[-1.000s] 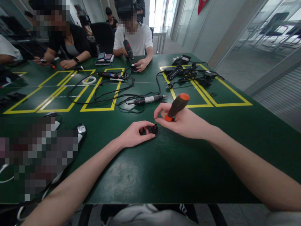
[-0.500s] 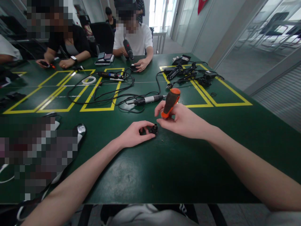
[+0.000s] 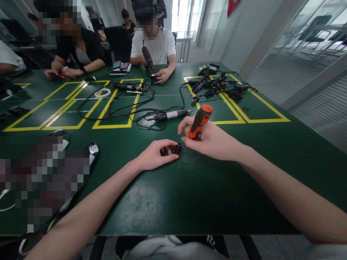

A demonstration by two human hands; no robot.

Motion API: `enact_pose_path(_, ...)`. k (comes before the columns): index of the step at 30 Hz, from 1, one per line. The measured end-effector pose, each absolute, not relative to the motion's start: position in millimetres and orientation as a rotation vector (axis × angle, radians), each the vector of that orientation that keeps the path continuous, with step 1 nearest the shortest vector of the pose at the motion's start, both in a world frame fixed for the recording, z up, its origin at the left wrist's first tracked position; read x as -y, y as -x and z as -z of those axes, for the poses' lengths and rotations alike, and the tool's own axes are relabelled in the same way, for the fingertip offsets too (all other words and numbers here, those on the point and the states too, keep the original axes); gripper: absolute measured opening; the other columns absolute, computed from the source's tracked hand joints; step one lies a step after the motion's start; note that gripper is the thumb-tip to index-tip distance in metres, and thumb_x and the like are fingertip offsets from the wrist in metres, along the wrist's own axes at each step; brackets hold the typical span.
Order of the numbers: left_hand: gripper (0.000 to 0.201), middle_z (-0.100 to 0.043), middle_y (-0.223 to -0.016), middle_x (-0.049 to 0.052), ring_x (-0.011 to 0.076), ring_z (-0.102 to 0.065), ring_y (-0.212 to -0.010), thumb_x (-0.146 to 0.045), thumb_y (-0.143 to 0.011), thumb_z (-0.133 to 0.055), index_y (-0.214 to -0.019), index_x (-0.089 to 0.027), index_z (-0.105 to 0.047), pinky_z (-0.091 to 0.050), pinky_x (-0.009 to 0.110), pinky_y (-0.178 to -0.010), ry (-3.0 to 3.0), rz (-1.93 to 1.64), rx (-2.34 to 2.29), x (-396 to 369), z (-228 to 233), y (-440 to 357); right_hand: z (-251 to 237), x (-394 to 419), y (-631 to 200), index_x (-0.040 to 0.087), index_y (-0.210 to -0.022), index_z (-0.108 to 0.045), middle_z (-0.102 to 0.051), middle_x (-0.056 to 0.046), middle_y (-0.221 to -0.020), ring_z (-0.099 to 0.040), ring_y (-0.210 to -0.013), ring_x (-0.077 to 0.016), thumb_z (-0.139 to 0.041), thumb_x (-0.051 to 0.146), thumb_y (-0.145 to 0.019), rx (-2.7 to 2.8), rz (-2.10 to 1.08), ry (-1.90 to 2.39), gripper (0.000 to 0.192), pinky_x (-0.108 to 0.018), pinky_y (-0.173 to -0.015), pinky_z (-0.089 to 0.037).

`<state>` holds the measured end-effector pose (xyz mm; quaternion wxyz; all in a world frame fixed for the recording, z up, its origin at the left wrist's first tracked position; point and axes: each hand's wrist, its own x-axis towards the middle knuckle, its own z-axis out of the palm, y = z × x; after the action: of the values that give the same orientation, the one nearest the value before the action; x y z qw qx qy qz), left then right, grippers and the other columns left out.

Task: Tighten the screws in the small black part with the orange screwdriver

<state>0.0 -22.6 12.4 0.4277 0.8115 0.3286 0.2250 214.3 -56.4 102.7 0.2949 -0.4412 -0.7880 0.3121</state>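
Observation:
My left hand [image 3: 158,155] rests on the green table, its thumb and fingers closed around a small round black part [image 3: 177,148] with a short metal-rimmed post on top. To the right of it, my right hand [image 3: 207,139] grips a screwdriver [image 3: 200,121] with an orange and dark grey handle. The handle tilts up to the right, and its shaft is hidden behind the fingers. A tiny screw [image 3: 187,162] lies on the table just below the black part.
Beyond my hands lie a black and silver pen-shaped power tool [image 3: 170,115] and looped black cable. A pile of black parts and cords [image 3: 214,85] sits at the back right. Across the table, a person holds an electric screwdriver [image 3: 148,57]. Blurred-out devices [image 3: 59,177] lie at left.
The screwdriver handle has tipped further to the right in my right hand. My left hand and the black part stay put. Across the table at left, another person's hands have drawn together.

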Motion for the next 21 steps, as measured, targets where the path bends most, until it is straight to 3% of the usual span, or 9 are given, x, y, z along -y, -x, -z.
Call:
enact_pose_path(3, 0.037, -0.074, -0.095, 0.004, 0.0143, -0.063, -0.076, -0.038, -0.087, -0.073, -0.116, -0.016, -0.072, -0.049, 0.027, -0.073, -2.03, -0.566, -0.817, 22.3, -12.6, -0.1, -102.3, 56.7, -214.2, 0.02, -0.095, -0.058, -0.053, 0.003, -0.075, -0.048, -0.063, -0.0137, -0.06, 0.013, -0.076, 2.097, -0.837, 1.186, 0.021, -0.027, -0.061, -0.039)
enact_pose_path(9, 0.037, -0.074, -0.093, 0.004, 0.0145, -0.062, -0.076, -0.039, -0.087, -0.073, -0.116, -0.017, -0.072, -0.049, 0.027, -0.074, -2.03, -0.548, -0.838, 22.2, -12.9, -0.4, -100.2, 55.9, -212.9, 0.019, -0.086, -0.059, -0.059, 0.0, -0.078, -0.051, -0.066, -0.0144, -0.059, 0.014, -0.078, 2.101, -0.825, 1.176, 0.01, -0.028, -0.064, -0.042)
enact_pose_path(14, 0.036, -0.073, -0.093, 0.004, 0.0142, -0.062, -0.075, -0.038, -0.087, -0.072, -0.116, -0.016, -0.072, -0.049, 0.027, -0.072, -2.026, -0.55, -0.829, 22.7, -13.5, -0.4, -101.2, 56.6, -213.0, 0.019, -0.093, -0.059, -0.056, 0.001, -0.076, -0.051, -0.065, -0.0146, -0.06, 0.014, -0.076, 2.077, -0.879, 1.178, 0.018, -0.028, -0.061, -0.041)
enact_pose_path(21, 0.035, -0.073, -0.092, 0.004, 0.0146, -0.061, -0.075, -0.039, -0.087, -0.071, -0.113, -0.016, -0.072, -0.048, 0.027, -0.072, -2.042, -0.554, -0.828, 22.6, -13.1, -0.6, -100.3, 57.3, -212.5, 0.021, -0.083, -0.054, -0.052, 0.004, -0.073, -0.048, -0.063, -0.0131, -0.06, 0.012, -0.073, 2.113, -0.873, 1.158, 0.015, -0.027, -0.061, -0.038)
